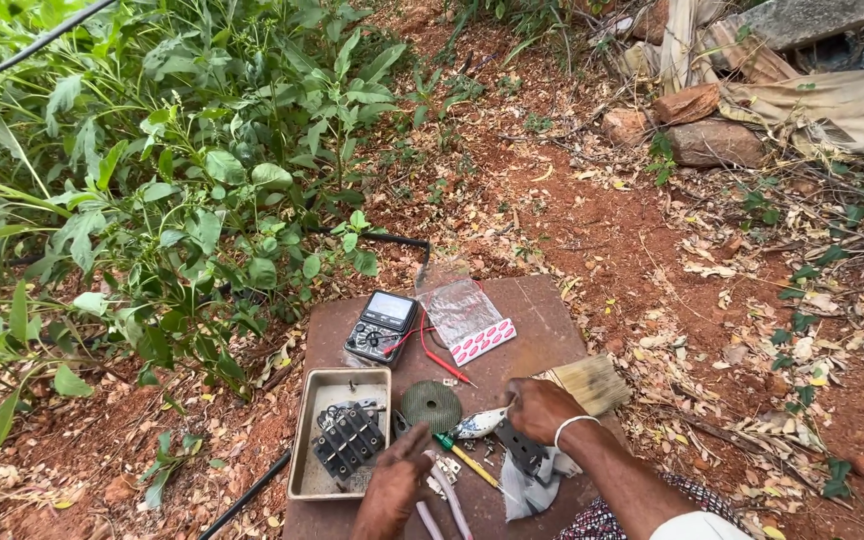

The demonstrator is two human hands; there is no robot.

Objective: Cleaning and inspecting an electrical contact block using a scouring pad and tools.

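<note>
Outdoors, red earth (572,200) strewn with dry leaves; dense green weeds (152,180) along the left side, stones (717,140) and a tan cloth (832,110) at upper right. Brown board (542,310) lies flat on the ground and serves as the counter.

On the counter, far side: digital multimeter (381,327) with dark case and grey screen, its red probe lead (442,360) trailing toward the middle. Just beside it, a clear plastic bag (457,305) and a red-and-white blister strip (483,341). Round green scouring pad (431,403) sits near the middle. Paintbrush (592,383) with pale bristles lies at the right edge.

Left part of the counter: shallow beige tray (304,450) holding a black multi-terminal electrical block (348,438).

Right hand (540,408), white band at the wrist, has its fingers clamped on a dark, flat tool or part (520,447); exact kind cannot be told. Grey rag (532,485) lies under it. A small whitish object (477,424) sits just left of this hand, touching or nearly so.

Left hand (392,490) rests low near the tray's right rim, fingers curled loosely; whether it grips anything cannot be told. Green-and-yellow screwdriver (467,460) lies between the two hands, with pink-handled tools (442,510) and small metal bits (444,468) near it.

Black cable (247,495) runs across the earth off the counter's lower left corner.
</note>
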